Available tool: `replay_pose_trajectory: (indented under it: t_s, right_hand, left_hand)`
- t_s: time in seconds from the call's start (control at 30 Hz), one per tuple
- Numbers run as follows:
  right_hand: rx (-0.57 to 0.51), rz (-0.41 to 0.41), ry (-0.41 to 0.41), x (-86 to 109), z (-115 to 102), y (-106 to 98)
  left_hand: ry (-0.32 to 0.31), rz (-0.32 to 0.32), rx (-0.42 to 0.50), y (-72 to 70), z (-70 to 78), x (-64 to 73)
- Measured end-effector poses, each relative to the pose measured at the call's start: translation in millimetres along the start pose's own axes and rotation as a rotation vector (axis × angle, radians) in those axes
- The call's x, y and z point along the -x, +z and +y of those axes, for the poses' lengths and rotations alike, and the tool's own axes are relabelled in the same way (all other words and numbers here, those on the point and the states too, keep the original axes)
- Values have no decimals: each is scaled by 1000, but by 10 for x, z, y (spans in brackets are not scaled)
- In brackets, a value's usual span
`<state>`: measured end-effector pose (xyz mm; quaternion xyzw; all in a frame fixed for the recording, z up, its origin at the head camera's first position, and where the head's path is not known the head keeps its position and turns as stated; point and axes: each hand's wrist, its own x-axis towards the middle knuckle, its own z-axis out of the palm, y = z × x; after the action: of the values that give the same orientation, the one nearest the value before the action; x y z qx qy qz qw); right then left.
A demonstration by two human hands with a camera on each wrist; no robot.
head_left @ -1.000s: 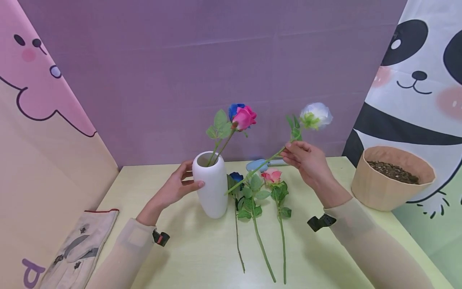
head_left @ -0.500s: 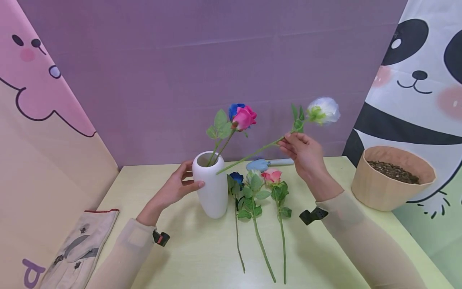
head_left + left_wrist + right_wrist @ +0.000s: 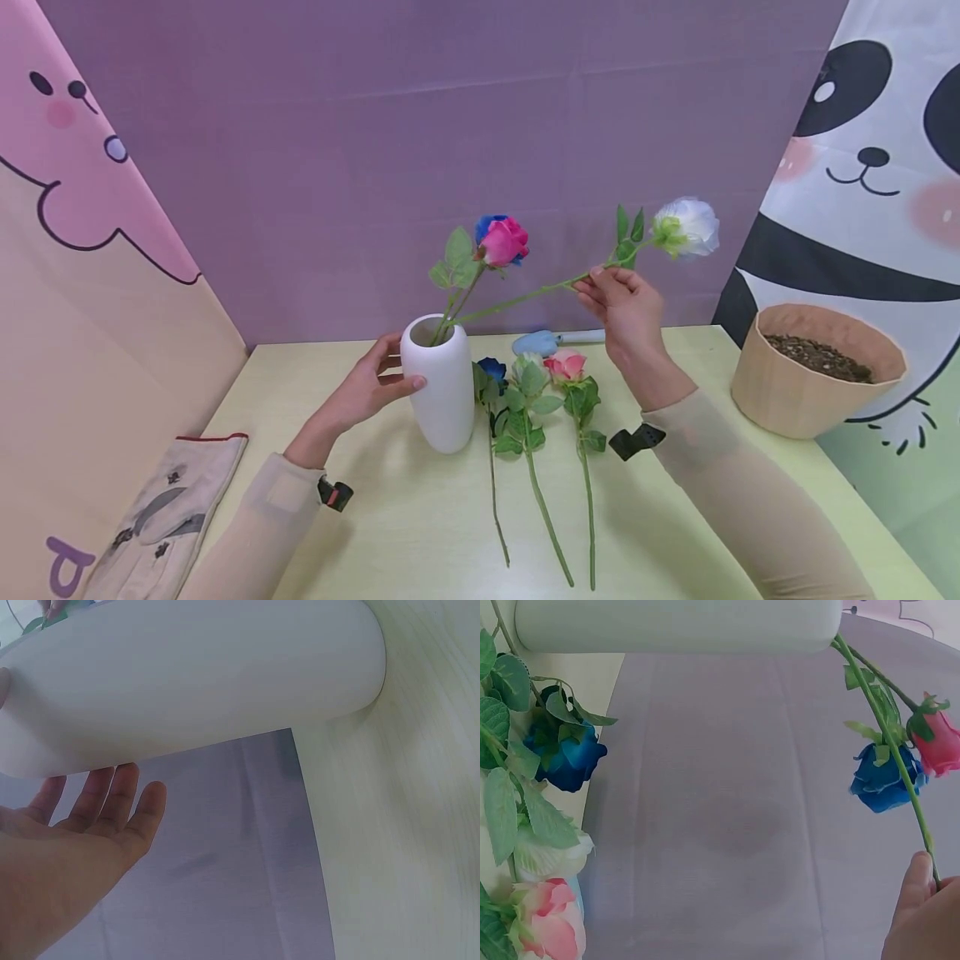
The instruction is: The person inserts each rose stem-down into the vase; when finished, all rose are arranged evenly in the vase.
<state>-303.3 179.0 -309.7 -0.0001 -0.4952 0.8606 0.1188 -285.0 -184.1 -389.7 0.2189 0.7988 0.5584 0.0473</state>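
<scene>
My left hand grips the upper part of the white vase, its thumb on the near side; in the left wrist view the fingers touch the vase wall. A pink rose and a blue rose stand in the vase, leaning right. With thumb and fingertips, my right hand pinches the green stem of a white flower near its leaves. The stem slants down left, its lower end at the vase mouth; whether it is inside is hard to tell. The right wrist view shows this stem crossing before the blue rose.
On the table right of the vase lie a dark blue rose, a whitish flower and a pale pink rose. Behind them is a blue trowel. A pot of soil stands right, a folded grey fabric piece left.
My right hand has risen and shifted slightly left, tilting the white flower further right. Its stem end has gone from beside the vase up to the mouth. The left hand stays put.
</scene>
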Motion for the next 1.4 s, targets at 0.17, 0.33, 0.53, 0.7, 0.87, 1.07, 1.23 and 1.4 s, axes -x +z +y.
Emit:
replay_pose_trajectory:
  t_s: [0.17,0.33,0.53,0.7,0.87,1.07,1.23,1.4]
  right_hand:
    - [51,51,-43,-16,32,68]
    - [57,70,-87,-31,50,136]
    - [98,38,-98,-13,71,183]
    - [118,-9,-116,22,80,233]
    - [138,-53,-126,73,112,292]
    - [173,-109,-114,133,168,356]
    - [195,-123,-119,164,174,403]
    - [182,-115,-150,157,164,413]
  left_hand:
    - [6,2,-4,-2,4,-3]
    - [1,1,-7,-3,17,-1]
    - [-14,4,-8,1,22,-3]
    - [-17,2,-10,-4,14,-10]
    - [-9,-4,-13,-11,1,-11]
    - [-11,-8,-25,-6,-14,-1]
    - [-11,-15,-18,-2,-11,-1]
    - [-11,-15,-26,-5,-9,1]
